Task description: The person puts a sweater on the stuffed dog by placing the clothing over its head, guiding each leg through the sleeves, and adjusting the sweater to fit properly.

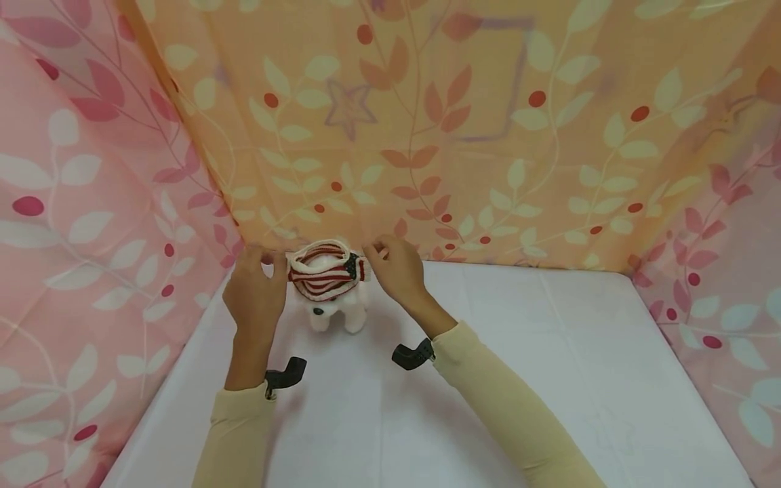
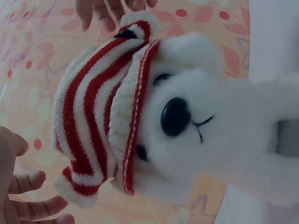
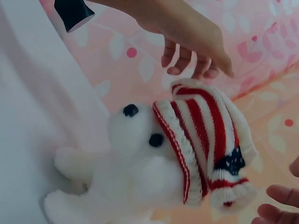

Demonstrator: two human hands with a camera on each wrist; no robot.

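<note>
We are observing an orange leaf-printed curtain [image 1: 421, 88] that is forming the back wall, with pink leaf-printed curtains [image 1: 122, 224] flanking it. On the back wall, a purple star outline [image 1: 350, 105] and a partial rectangle outline [image 1: 518, 78] are showing. A white-covered table [image 1: 518, 318] is spreading below. Beige sleeves [image 1: 512, 400] are covering both forearms. A white plush animal [image 2: 205, 88] is resting upright near the table's back edge, left of centre, and is facing the person. A red-and-white striped knit garment [image 2: 93, 107] is covering the top of its head, its two short arms projecting sideways. The left hand [image 1: 256, 291] is hovering beside one cuff, fingers spread and slightly bent; we are unable to confirm contact. The right hand [image 1: 399, 271] is hovering near the opposite cuff, fingers loosely bent and separated. Black wrist mounts [image 1: 288, 374] are projecting inward. A dark, white-flecked patch [image 3: 231, 161] is marking the garment.
</note>
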